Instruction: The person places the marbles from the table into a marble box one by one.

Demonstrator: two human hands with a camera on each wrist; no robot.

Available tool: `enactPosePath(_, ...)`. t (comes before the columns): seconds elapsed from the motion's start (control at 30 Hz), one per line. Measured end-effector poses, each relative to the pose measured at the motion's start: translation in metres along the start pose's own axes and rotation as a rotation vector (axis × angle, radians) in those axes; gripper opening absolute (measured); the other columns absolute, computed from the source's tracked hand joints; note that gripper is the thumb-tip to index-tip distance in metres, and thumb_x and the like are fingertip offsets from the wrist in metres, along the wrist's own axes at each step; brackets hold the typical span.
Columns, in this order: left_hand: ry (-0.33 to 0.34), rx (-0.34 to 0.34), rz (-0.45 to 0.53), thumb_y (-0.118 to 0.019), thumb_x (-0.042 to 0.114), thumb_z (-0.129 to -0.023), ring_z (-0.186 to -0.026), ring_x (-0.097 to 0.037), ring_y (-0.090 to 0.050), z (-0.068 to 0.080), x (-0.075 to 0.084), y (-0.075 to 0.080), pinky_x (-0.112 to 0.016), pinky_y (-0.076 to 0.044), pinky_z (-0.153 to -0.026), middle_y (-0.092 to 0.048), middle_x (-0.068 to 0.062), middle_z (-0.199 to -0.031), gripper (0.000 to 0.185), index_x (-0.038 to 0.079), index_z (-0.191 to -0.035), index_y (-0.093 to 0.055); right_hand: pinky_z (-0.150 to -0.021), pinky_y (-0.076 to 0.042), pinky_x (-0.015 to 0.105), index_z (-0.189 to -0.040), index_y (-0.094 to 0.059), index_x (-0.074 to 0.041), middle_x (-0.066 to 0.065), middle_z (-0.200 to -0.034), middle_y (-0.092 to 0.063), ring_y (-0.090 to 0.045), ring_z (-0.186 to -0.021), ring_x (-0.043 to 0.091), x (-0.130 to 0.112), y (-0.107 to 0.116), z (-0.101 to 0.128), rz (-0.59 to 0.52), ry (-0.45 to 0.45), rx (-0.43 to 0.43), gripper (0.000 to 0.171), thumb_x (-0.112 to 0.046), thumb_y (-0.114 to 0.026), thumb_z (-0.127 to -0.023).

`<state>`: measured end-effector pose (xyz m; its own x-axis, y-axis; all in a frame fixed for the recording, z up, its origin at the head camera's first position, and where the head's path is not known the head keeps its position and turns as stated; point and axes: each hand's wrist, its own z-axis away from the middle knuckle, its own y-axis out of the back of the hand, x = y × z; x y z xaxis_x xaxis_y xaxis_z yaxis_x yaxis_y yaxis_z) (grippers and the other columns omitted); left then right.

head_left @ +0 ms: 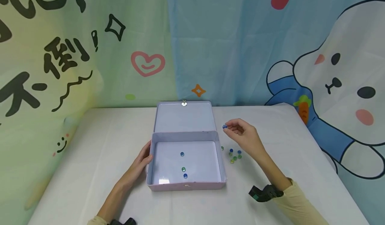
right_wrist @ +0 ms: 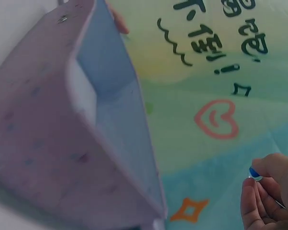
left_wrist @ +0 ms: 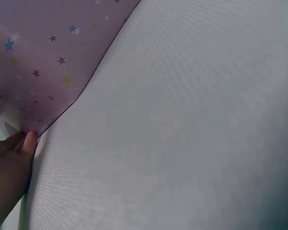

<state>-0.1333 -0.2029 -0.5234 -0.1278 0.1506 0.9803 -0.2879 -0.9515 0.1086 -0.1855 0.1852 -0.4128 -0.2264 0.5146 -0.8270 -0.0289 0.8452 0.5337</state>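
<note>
A shallow tin box (head_left: 186, 186) stands with its lid (head_left: 184, 118) folded back; its outside is pink with small stars. Inside lie a green glass marble (head_left: 183, 169) and two blue ones, the blue marbles (head_left: 182, 154) being behind and in front of it. My left hand (head_left: 139, 166) rests against the box's left wall, fingers along the outside and thumb at the rim. To the right of the box, above the table, my right hand (head_left: 243, 135) pinches a blue marble (right_wrist: 254, 173) between thumb and fingertips.
Several green and blue marbles (head_left: 235, 158) lie in a loose group on the white tablecloth (head_left: 258, 118) under my right forearm. One more green marble (head_left: 222, 148) sits close by the box's right wall. Behind the table hangs a printed curtain (head_left: 228, 51).
</note>
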Motion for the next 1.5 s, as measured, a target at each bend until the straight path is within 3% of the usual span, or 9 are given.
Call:
enactPosePath(0.27, -0.01, 0.005, -0.001, -0.038, 0.029, -0.103, -0.151, -0.036, -0.01, 0.0, -0.003, 0.001, -0.062, -0.007, -0.118, -0.013, -0.012, -0.164, 0.059, 0.027, -0.156, -0.013, -0.072, -0.052, 0.016, -0.106, -0.066, -0.006, 0.01, -0.097, -0.069, -0.062, -0.085, 0.014, -0.047, -0.047, -0.042, -0.122, 0.141, -0.126, 0.021, -0.017, -0.071, -0.088)
enactPosePath(0.5, -0.009, -0.007, 0.008, -0.037, 0.025, -0.103, -0.152, -0.035, -0.009, 0.0, 0.0, 0.0, -0.061, -0.006, -0.118, -0.012, -0.011, -0.164, 0.058, 0.026, -0.156, -0.012, -0.07, -0.051, 0.018, -0.101, -0.068, -0.006, 0.008, -0.091, -0.069, -0.061, -0.08, 0.013, -0.064, -0.095, -0.067, -0.112, 0.216, -0.297, 0.017, -0.014, -0.073, -0.086)
enactPosePath(0.83, 0.003, -0.015, -0.01, -0.037, 0.028, -0.103, -0.151, -0.038, -0.007, -0.003, 0.001, -0.004, -0.062, -0.007, -0.118, -0.01, -0.014, -0.164, 0.059, 0.025, -0.156, -0.011, -0.071, -0.051, 0.014, -0.095, -0.067, -0.005, 0.006, -0.087, -0.07, -0.06, -0.076, 0.006, -0.051, -0.153, -0.074, 0.065, 0.304, -0.604, 0.015, -0.014, -0.073, -0.085)
enactPosePath(1.13, 0.007, 0.005, -0.02, -0.037, 0.029, -0.103, -0.151, -0.035, -0.012, -0.002, 0.002, -0.001, -0.058, -0.011, -0.119, -0.014, -0.013, -0.163, 0.058, 0.027, -0.156, -0.012, -0.066, -0.047, 0.012, -0.093, -0.068, -0.006, 0.003, -0.083, -0.068, -0.056, -0.072, 0.002, -0.047, -0.189, -0.065, 0.197, 0.311, -0.815, 0.012, -0.015, -0.073, -0.086)
enactPosePath(1.27, 0.007, -0.001, -0.012, -0.037, 0.029, -0.104, -0.151, -0.033, -0.012, -0.002, 0.001, -0.001, -0.056, -0.011, -0.119, -0.015, -0.011, -0.163, 0.058, 0.028, -0.156, -0.012, -0.064, -0.045, 0.011, -0.09, -0.067, -0.007, 0.001, -0.082, -0.068, -0.054, -0.069, 0.001, -0.045, -0.197, -0.062, 0.253, 0.299, -0.848, 0.01, -0.015, -0.073, -0.086)
enactPosePath(1.5, 0.006, -0.002, -0.014, -0.036, 0.029, -0.104, -0.151, -0.034, -0.013, -0.001, 0.001, -0.001, -0.058, -0.011, -0.119, -0.015, -0.012, -0.163, 0.057, 0.029, -0.156, -0.012, -0.063, -0.044, 0.01, -0.09, -0.068, -0.005, 0.003, -0.082, -0.068, -0.052, -0.067, 0.001, -0.042, -0.206, -0.063, 0.258, 0.302, -0.841, 0.011, -0.013, -0.073, -0.085)
